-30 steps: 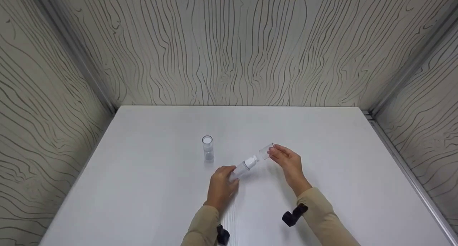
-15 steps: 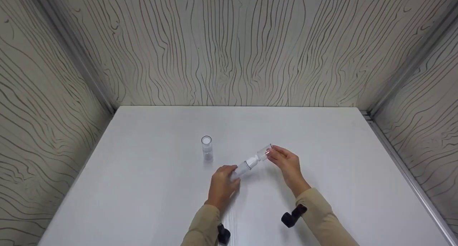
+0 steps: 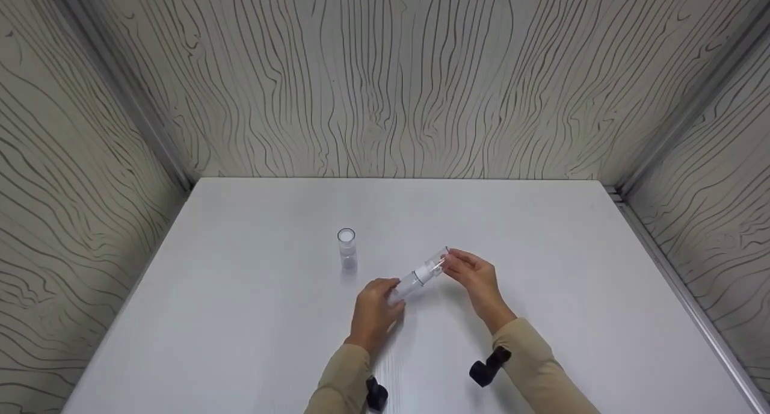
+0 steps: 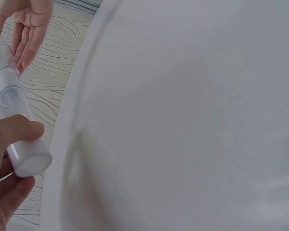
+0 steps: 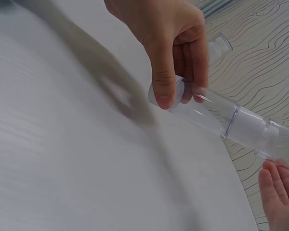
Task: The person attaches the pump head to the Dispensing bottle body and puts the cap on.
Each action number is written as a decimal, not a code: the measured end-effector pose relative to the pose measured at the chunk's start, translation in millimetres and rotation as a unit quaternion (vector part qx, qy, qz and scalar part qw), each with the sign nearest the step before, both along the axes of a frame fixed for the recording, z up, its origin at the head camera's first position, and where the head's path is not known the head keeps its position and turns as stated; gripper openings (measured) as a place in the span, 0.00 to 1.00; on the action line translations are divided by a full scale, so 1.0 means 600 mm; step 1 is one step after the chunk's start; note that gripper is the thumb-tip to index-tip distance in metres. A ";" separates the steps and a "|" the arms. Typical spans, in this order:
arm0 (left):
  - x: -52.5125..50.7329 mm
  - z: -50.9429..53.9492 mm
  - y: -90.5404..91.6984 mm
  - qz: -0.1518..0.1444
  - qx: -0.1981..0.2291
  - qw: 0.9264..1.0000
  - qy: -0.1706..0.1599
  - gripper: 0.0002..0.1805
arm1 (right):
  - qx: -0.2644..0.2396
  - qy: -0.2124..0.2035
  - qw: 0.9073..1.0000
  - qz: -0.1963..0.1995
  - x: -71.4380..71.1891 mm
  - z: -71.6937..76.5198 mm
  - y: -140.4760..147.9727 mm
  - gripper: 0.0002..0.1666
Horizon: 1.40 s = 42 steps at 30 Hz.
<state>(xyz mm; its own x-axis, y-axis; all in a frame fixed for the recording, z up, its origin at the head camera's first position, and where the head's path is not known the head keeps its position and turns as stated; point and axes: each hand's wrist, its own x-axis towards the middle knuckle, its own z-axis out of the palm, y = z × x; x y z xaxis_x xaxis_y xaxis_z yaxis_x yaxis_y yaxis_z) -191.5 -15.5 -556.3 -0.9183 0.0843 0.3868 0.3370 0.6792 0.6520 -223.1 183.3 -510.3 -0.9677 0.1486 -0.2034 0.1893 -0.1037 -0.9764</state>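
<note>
My left hand [image 3: 372, 312] grips the lower part of a clear pump bottle [image 3: 408, 285], thumb on one side and fingers on the other. The bottle is tilted, its white pump top [image 3: 423, 274] pointing up and right. A clear cap [image 3: 438, 260] is pinched in my right hand [image 3: 478, 280], and its rim now surrounds the pump top. In the left wrist view the bottle's base [image 4: 34, 164] faces the camera. From the right wrist, the cap [image 5: 284, 139] shows overlapping the white part, partly cut off by the frame edge.
A second clear bottle [image 3: 348, 250] stands upright on the white table [image 3: 240, 318], behind and left of my hands. Wood-patterned panels [image 3: 385, 89] close off the back and both sides.
My right hand has moved down and left, bringing the cap from apart at the pump tip to over it. The left hand and bottle hardly moved.
</note>
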 end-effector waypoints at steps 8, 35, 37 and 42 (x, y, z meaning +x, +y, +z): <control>0.001 -0.001 0.003 0.001 0.000 1.000 -0.004 0.21 | 0.012 -0.007 1.000 0.000 0.004 -0.010 -0.014 0.25; 0.002 0.002 0.013 -0.021 0.000 1.000 0.018 0.20 | 0.005 -0.003 1.000 -0.003 0.011 -0.018 -0.022 0.21; 0.001 0.003 0.014 -0.024 -0.005 0.999 0.023 0.19 | 0.007 -0.003 1.000 -0.006 0.011 -0.016 -0.022 0.20; 0.002 0.005 0.015 -0.023 -0.024 0.999 0.038 0.18 | 0.009 -0.004 1.000 -0.011 0.011 -0.017 -0.023 0.20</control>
<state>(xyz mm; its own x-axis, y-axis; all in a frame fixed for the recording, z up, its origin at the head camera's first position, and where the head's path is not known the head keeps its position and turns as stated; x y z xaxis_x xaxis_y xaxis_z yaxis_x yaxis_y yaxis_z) -190.1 -6.4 -553.4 -0.8811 0.1451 0.4501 0.4157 0.6914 0.5909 -216.5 169.3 -520.4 -0.9626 0.1734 -0.2084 0.1950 -0.0912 -0.9766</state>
